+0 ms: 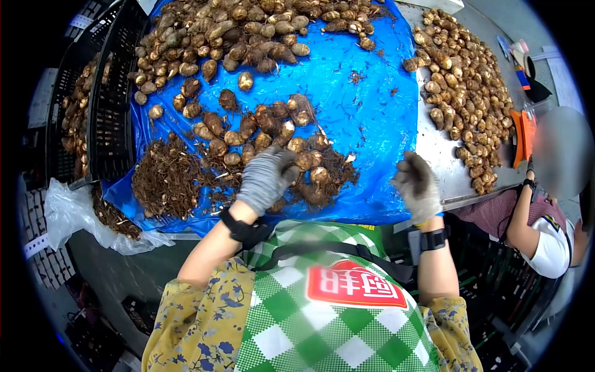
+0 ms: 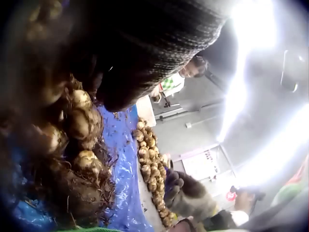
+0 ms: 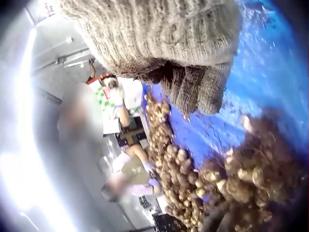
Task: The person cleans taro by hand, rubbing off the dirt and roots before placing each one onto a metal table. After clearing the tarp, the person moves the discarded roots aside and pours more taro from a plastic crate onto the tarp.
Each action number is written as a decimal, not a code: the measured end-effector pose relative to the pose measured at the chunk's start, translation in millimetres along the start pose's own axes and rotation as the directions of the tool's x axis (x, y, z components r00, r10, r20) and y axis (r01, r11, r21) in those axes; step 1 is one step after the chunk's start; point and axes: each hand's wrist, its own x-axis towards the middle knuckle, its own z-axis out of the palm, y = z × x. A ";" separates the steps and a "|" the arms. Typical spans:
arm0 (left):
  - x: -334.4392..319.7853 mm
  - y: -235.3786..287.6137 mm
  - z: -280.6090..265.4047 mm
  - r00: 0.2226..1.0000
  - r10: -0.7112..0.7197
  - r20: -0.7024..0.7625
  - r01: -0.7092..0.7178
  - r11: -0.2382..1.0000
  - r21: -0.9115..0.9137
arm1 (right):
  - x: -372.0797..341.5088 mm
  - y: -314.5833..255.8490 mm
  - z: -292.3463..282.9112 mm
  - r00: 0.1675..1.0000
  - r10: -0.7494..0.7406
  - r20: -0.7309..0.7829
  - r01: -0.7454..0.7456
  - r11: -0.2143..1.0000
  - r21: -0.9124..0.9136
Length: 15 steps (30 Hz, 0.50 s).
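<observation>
My left hand (image 1: 268, 178), in a grey striped glove, is over a cluster of small brown taros (image 1: 263, 118) on a blue plastic sheet (image 1: 378, 118). Its fingers bend down beside pale-ended taros (image 2: 82, 123) and matted roots; the palm side is in shadow, and I cannot tell whether a taro is in it. Apart from the pile, my right hand (image 1: 418, 185) hovers near the sheet's right front edge. Its whitish, dirt-darkened glove (image 3: 159, 38) has loosely bent fingers (image 3: 212, 89), with nothing seen in them.
A large heap of taros (image 1: 235, 31) covers the back of the sheet. Cleaner-looking taros (image 1: 465, 93) lie on the metal table at right. Root debris (image 1: 164, 180) sits at left front, beside a black crate (image 1: 114, 99). Another person (image 1: 545, 229) stands at right, near an orange object (image 1: 524, 136).
</observation>
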 end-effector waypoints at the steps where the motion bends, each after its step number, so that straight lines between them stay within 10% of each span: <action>1: 4.5 11.2 1.0 0.999 0.012 0.049 -0.018 0.991 0.131 | -1.4 13.2 14.1 0.997 -0.049 0.052 0.054 0.994 -0.092; 6: 18.1 16.0 25.7 0.991 0.086 0.103 -0.124 0.885 0.448 | -23.9 33.5 74.6 0.977 -0.036 0.208 0.136 0.863 -0.487; 10: 3.7 36.4 -0.3 0.993 0.048 0.105 -0.042 0.998 -0.055 | -34.1 26.8 97.3 0.975 0.066 0.214 0.096 0.741 -0.665; 11: -1.9 44.7 -5.4 0.994 0.033 0.100 -0.012 0.979 -0.206 | -27.2 40.1 93.7 0.933 -0.079 0.351 0.337 0.537 -0.774; 15: -12.3 70.9 0.0 0.970 0.091 0.227 0.113 0.659 -0.744 | -50.3 30.4 108.7 0.890 -0.171 0.422 0.452 0.220 -0.864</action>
